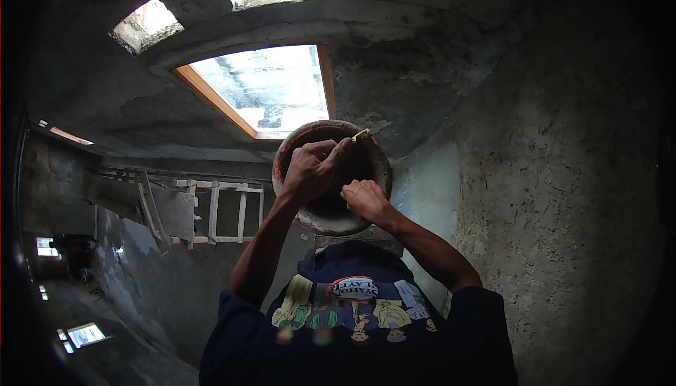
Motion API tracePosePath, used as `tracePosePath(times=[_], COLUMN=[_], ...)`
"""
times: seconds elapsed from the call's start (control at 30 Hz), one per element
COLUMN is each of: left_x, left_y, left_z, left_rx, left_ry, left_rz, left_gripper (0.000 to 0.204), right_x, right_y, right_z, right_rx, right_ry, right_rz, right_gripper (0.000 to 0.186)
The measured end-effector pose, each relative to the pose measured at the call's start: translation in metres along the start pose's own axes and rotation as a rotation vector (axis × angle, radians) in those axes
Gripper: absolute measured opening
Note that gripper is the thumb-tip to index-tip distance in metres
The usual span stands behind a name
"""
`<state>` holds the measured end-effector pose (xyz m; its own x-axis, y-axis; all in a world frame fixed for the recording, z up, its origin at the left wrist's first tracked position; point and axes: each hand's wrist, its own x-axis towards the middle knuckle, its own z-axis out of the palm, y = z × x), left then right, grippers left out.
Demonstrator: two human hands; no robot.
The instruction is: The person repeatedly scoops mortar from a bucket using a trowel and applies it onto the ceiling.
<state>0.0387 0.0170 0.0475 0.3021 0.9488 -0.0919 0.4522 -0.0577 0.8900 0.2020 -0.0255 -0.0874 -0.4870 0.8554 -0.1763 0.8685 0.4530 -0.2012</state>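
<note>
Round tub (278, 164) near a bright window (267, 87), slatted wooden frame (213, 210) off left.
Left hand (313, 168) pinches a small yellow piece (361, 135) at the far rim; right hand (367, 201) curled, its hold unclear.

Over a round tub (334, 227), the left hand (311, 168) holds a yellow piece (360, 135). The right hand (367, 199) curls nearby. A window (271, 83) glows beyond.

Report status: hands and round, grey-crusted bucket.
Left hand pinching small yellowish strip. Right hand curled, contents unclear. Bucket below both; nothing visibly blocking.
</note>
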Motion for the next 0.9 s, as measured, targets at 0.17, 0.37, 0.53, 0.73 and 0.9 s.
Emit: tracePosePath(times=[0.17, 0.37, 0.53, 0.73, 0.9], left_x=[0.004, 0.012, 0.021, 0.026, 0.023], left_y=[-0.01, -0.03, -0.041, -0.043, -0.061], left_z=[0.007, 0.011, 0.006, 0.006, -0.001], left_rx=[-0.007, -0.081, -0.019, 0.046, 0.057], left_ry=[0.045, -0.031, -0.031, -0.018, -0.013], left_rz=[0.016, -0.081, -0.087, -0.135, -0.177], left_gripper=[0.05, 0.051, 0.051, 0.052, 0.052], right_x=[-0.018, -0.034, -0.065, -0.106, -0.131], right_y=[0.011, 0.056, 0.087, 0.138, 0.199], right_z=[-0.019, -0.017, -0.032, -0.052, -0.069], right_rx=[0.268, 0.555, 0.694, 0.694, 0.699], right_ry=[-0.04, -0.183, -0.192, -0.131, -0.295], right_rz=[-0.041, 0.116, 0.147, 0.202, 0.336], right_gripper=[0.028, 0.053, 0.057, 0.053, 0.049])
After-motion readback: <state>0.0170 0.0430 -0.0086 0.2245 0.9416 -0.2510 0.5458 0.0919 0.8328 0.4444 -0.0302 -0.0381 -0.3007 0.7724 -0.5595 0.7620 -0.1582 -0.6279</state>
